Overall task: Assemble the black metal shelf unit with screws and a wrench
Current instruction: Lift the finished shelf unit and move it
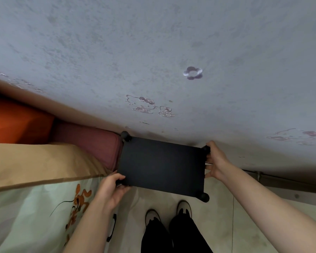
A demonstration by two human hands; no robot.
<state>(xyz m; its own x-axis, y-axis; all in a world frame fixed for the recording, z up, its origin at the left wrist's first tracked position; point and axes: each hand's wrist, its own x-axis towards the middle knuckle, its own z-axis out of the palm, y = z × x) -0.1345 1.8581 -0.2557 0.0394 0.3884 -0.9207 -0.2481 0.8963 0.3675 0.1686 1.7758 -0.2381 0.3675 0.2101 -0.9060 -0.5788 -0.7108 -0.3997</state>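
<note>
At the bottom of the view, two shoes [168, 211] and dark trouser legs [171, 236] stand on a pale tiled floor [221, 216]. To the left hangs a light green bedcover [35, 216] printed with an orange cartoon figure.

Just above the shoes, both bare forearms reach forward to a black shelf [161, 166], seen from above as a flat dark rectangle. It sits between the bed on the left and a grey wall [153, 52] beyond, its far edge close against the wall. Round black knobs show at three corners: far left [126, 136], far right beside the right hand, and near right [204, 197].

The left hand [113, 189] grips the near left corner, thumb on top and fingers curled underneath. The right hand [215, 161] holds the right short edge near the far corner, fingers spread along the edge and curled round it; a thin pale sliver shows between its fingers, too small to identify.

Left of the shelf, past the bedcover, lie a tan sheet [44, 161], a dusty pink cushion [91, 141] touching the shelf's left side, and an orange cushion [16, 121] farther back.

On the wall behind are faint cartoon cat stickers [141, 105] and a flower sticker [192, 73].
</note>
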